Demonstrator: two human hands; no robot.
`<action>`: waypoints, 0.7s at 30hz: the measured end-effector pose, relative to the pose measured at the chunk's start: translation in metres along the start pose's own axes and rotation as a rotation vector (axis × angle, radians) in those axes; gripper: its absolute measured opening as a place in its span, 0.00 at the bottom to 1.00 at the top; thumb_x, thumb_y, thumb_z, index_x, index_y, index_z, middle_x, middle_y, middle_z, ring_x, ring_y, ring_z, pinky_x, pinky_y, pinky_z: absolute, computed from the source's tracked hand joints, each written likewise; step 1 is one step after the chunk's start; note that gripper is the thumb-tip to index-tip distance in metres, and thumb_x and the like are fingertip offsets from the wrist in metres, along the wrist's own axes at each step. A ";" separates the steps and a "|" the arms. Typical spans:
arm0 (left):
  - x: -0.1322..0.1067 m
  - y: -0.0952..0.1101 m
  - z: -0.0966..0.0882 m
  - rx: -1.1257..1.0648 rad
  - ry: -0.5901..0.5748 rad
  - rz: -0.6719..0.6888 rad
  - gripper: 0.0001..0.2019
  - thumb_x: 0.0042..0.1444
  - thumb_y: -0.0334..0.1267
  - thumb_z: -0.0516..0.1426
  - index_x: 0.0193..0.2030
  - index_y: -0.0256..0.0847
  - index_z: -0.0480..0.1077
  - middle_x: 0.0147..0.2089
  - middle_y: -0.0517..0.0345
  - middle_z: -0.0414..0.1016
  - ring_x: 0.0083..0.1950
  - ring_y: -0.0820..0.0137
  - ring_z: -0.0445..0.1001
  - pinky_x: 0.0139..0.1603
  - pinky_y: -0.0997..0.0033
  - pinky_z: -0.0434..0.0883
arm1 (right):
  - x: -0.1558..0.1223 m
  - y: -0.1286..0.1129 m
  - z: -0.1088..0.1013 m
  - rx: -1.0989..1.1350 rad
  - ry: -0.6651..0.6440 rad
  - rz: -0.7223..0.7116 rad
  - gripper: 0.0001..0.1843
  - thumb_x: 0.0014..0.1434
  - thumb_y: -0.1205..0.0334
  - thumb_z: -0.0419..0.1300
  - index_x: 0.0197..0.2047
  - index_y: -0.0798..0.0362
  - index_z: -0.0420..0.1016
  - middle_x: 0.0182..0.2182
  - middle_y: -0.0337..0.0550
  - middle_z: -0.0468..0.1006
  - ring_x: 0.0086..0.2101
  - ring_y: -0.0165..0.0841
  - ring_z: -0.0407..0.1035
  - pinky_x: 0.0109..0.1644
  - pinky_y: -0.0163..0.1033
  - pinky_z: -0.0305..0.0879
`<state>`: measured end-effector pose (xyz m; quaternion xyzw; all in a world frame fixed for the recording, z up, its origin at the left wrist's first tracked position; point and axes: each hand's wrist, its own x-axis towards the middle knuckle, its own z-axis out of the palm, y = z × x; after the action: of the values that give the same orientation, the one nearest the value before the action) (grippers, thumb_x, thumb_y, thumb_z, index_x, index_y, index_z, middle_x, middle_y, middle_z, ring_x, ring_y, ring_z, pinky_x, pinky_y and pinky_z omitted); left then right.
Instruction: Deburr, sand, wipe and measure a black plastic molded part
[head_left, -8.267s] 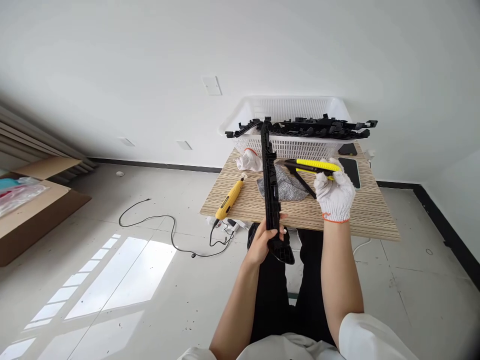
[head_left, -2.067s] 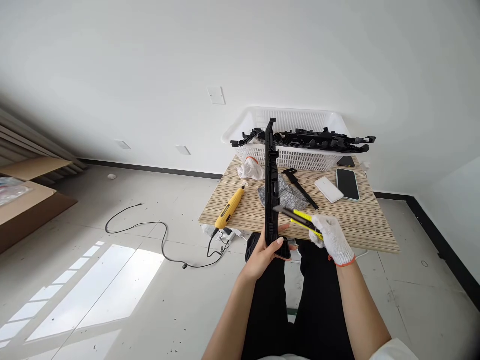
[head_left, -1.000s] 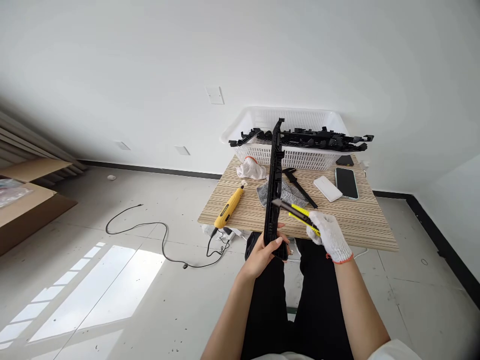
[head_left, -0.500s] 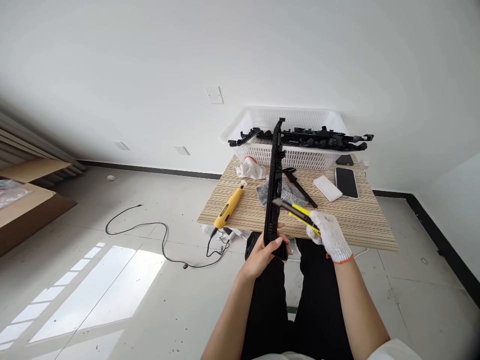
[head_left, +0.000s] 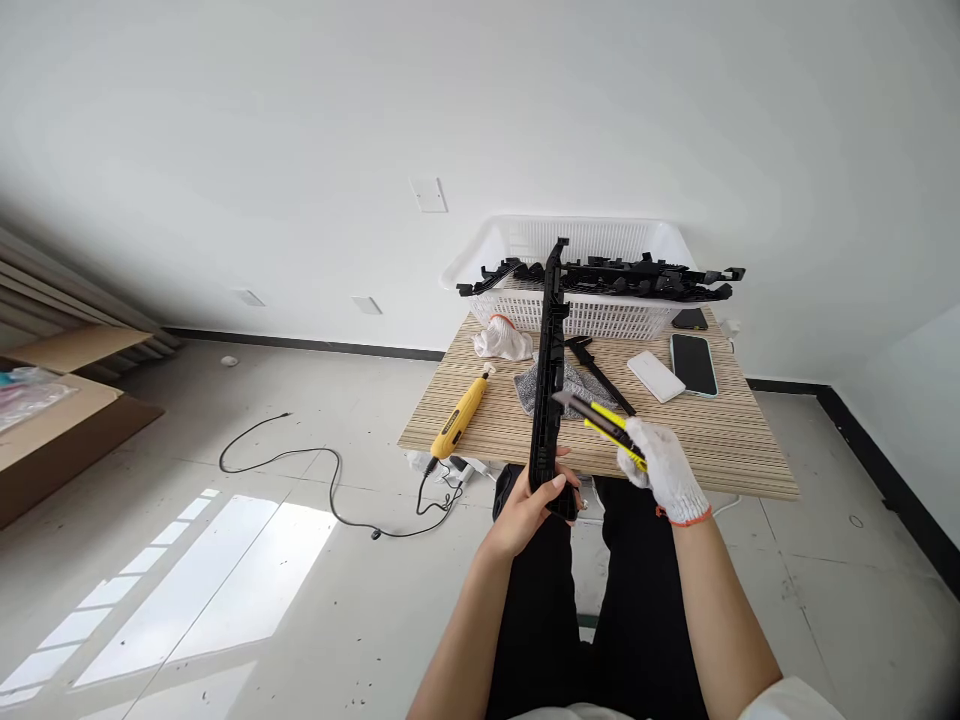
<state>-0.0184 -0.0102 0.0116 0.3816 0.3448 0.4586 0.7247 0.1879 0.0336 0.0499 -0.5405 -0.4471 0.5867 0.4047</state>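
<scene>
My bare left hand [head_left: 531, 508] grips the near end of a long black plastic strip [head_left: 549, 370], which points away from me over the wooden table [head_left: 720, 440]. My right hand [head_left: 664, 472] wears a white knit glove and is closed on a yellow utility knife [head_left: 606, 424]. The knife's blade tip touches the strip's right edge about midway along it. A grey cloth [head_left: 577, 385] lies on the table under the strip.
A white basket [head_left: 577, 300] of several black strips stands at the table's far edge. On the table lie a yellow rotary tool [head_left: 459, 418], a white glove [head_left: 501, 340], a black caliper [head_left: 600, 372], a white power bank [head_left: 654, 376] and a phone [head_left: 693, 364]. A cardboard box [head_left: 52, 420] sits left.
Over eight seconds my right hand brought the knife from above the table down to the strip's edge. In the last second the blade slid slightly up along the strip.
</scene>
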 end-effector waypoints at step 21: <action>0.001 -0.002 -0.002 -0.011 -0.024 0.008 0.19 0.60 0.46 0.61 0.55 0.42 0.69 0.40 0.55 0.72 0.37 0.65 0.76 0.28 0.70 0.74 | 0.000 0.000 -0.008 -0.014 -0.025 0.056 0.23 0.57 0.42 0.59 0.23 0.53 0.63 0.12 0.37 0.65 0.12 0.23 0.53 0.15 0.29 0.44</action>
<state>-0.0196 -0.0096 0.0091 0.3846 0.3319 0.4586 0.7291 0.1958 0.0339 0.0496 -0.5481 -0.4409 0.6014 0.3789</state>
